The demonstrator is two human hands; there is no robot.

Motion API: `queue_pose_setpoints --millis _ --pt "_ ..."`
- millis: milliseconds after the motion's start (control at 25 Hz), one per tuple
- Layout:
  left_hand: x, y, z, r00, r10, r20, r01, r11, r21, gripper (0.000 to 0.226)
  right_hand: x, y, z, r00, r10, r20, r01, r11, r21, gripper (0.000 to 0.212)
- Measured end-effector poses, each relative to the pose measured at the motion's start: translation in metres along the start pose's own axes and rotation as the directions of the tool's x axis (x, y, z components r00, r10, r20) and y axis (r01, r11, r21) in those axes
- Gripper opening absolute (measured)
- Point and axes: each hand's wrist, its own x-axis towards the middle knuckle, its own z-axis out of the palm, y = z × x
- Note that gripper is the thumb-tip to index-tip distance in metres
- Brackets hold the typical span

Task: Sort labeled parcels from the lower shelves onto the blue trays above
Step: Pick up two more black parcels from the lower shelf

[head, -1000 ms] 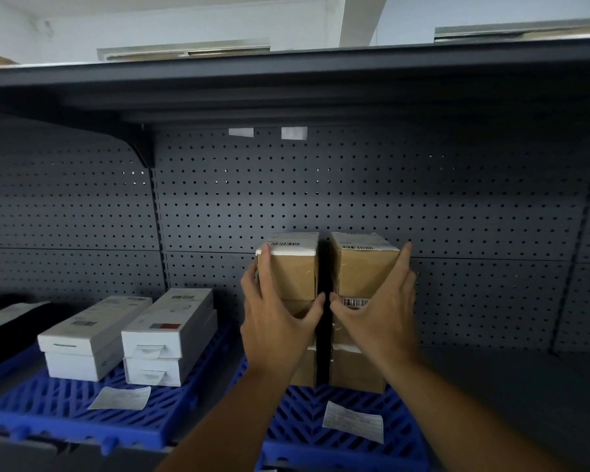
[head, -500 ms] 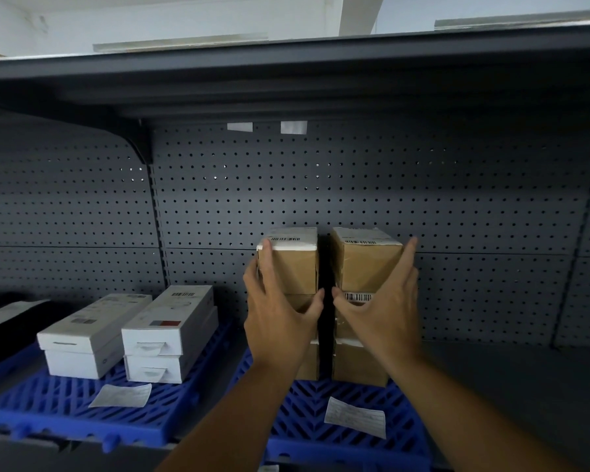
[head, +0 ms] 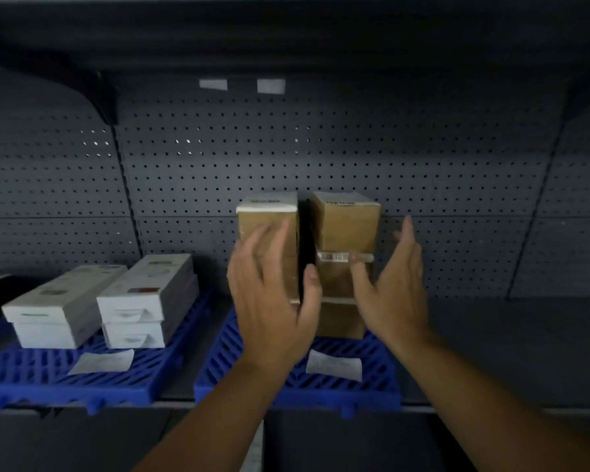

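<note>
Item 1: left hand (head: 269, 301), fingers spread and apart, palm toward the front face of the left stack of brown parcels (head: 268, 229); the thumb reaches into the dark gap between the two stacks. Whether the palm presses the cardboard cannot be told (the frame is motion-blurred).

Item 2: right hand (head: 394, 287), open, fingers apart and pointing up, just beside the outer side of the right stack of brown parcels (head: 344, 226). The thumb lies across the front of that stack, just below a white barcode label (head: 336, 256). The fingers appear clear of the cardboard; nothing is clamped.

Item 3: the two brown stacks, upright, side by side between the hands, a narrow gap between them, each topped with a white label. Both stand on a blue tray (head: 372, 386) below the hands, on the shelf.

Item 4: paper slip (head: 334, 364), lying flat on that tray, below the right hand and near the left wrist.

Item 5: second blue tray (head: 31, 379), well to the left of the left hand, carrying two stacks of white boxes (head: 147, 298), two high each, and a paper slip of its own (head: 101, 362) near its front edge.

Item 6: perforated dark back panel (head: 321, 158), behind both hands and the parcels.
</note>
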Motion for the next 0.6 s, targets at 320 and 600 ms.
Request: queue_pose_setpoints --millis 320,600 --pt "-0.054 0.085 0.051 0.936 0.159 0.314 -0.089 0.97 -0.226 0.036 -0.055 0.077 -0.118 0.995 -0.102 0.001 0.091 0.885 -0.456 0.058" --pt "-0.128 0.173 0.08 0.862 0.228 0.453 -0.068 0.937 -0.342 0.036 -0.11 0.16 -0.214 0.996 0.033 -0.087 -0.074 0.845 -0.53 0.048"
